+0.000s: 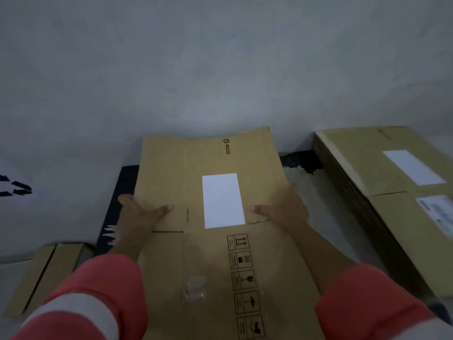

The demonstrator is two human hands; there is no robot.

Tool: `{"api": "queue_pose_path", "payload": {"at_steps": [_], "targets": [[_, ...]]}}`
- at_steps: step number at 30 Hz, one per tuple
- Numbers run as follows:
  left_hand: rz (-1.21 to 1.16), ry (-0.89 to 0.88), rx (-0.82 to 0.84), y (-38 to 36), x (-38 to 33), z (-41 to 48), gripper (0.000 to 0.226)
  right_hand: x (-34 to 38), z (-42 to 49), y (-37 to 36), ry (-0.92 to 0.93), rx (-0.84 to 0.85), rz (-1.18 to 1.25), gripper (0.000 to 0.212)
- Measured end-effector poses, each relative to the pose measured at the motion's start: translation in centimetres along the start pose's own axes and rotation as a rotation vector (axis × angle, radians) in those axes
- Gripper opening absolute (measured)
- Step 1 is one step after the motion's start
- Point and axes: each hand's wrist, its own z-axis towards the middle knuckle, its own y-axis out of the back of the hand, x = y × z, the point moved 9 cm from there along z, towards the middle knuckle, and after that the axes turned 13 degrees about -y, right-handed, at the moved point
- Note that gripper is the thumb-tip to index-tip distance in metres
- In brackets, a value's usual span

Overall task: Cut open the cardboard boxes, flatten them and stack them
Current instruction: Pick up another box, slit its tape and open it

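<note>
A flattened brown cardboard box (171, 168) with a white label and a printed logo is held out in front of me, its far flaps reaching toward the wall. My left hand (139, 214) grips its left edge, thumb lying on the top face. My right hand (282, 207) grips the right edge the same way, thumb on top beside the label. A scrap of clear tape clings to the near part of the cardboard. A stack of flattened boxes (382, 168) lies on the floor at the right.
A grey wall (220, 69) stands close ahead. A dark mat (115, 212) shows under the held box on the left. Another piece of brown cardboard (46, 273) lies at the lower left. White sheet with black marks (14, 187) sits at the left edge.
</note>
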Motion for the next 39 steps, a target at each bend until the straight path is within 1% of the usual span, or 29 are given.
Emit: {"api": "queue_pose_path", "payload": {"at_steps": [2,4,5,7,11,17,21,26,30,33,36,38,39], "targets": [[0.001,-0.049,-0.027,-0.6,-3.4,-2.0,0.095,-0.6,0.0,3.2,0.071,0.028,0.055,0.128],[0.016,-0.080,-0.052,-1.6,-6.6,-4.2,0.094,-1.7,0.1,7.7,0.100,-0.027,0.080,0.120],[0.020,-0.096,-0.061,-2.3,-8.3,-5.3,0.093,-2.5,0.1,10.1,0.086,-0.076,0.059,0.116],[0.009,-0.136,-0.067,-4.1,-11.5,-7.3,0.093,-4.0,0.1,14.6,0.059,-0.139,0.009,0.116],[-0.048,-0.210,-0.084,-8.0,-17.4,-10.7,0.089,-7.0,1.2,22.2,0.049,-0.181,0.005,0.118],[-0.141,-0.295,-0.001,-16.4,-25.2,-12.4,0.087,-11.8,5.1,32.1,-0.004,-0.236,-0.028,0.119],[-0.181,-0.297,0.058,-22.9,-28.8,-12.3,0.089,-14.5,9.4,36.8,-0.051,-0.248,-0.055,0.126],[-0.231,-0.275,0.112,-31.6,-32.1,-11.8,0.092,-17.4,16.1,41.1,-0.111,-0.254,-0.134,0.125],[-0.275,-0.216,0.137,-37.4,-33.2,-12.1,0.085,-19.5,20.8,43.0,-0.141,-0.233,-0.191,0.121],[-0.254,-0.172,0.156,-40.7,-33.3,-12.5,0.082,-21.6,23.7,43.6,-0.154,-0.194,-0.208,0.122],[-0.259,-0.133,0.163,-43.1,-33.1,-13.1,0.089,-23.4,26.3,43.6,-0.171,-0.157,-0.213,0.121],[-0.222,-0.123,0.145,-44.1,-33.3,-13.5,0.094,-24.1,27.9,43.5,-0.168,-0.131,-0.213,0.120],[-0.188,-0.114,0.125,-44.4,-33.4,-13.6,0.092,-24.4,28.6,43.4,-0.166,-0.114,-0.212,0.121]]}}
